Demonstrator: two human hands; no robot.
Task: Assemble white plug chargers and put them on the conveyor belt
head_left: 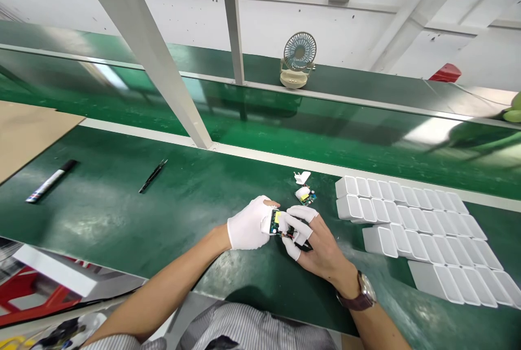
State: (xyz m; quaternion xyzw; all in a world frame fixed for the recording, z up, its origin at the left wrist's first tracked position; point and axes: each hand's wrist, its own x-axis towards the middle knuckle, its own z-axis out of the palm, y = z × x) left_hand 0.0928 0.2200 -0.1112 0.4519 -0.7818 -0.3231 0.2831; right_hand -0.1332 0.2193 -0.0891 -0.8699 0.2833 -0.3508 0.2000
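My left hand [248, 224] wears a white glove and is closed round the left end of a small circuit board assembly [277, 222] with a yellow part and a white cap. My right hand [313, 241] has white finger cots and pinches the same assembly from the right. Both hands rest low over the green bench mat [122, 214]. Just beyond them lie a second small board with a white part [305, 195] and a loose white plug piece [302, 177].
Rows of white plastic shells [415, 220] lie to the right. Black tweezers [153, 176] and a marker pen [51, 180] lie to the left, near a cardboard sheet [24, 133]. A slanted white frame post [163, 73] and a small desk fan [298, 60] stand beyond.
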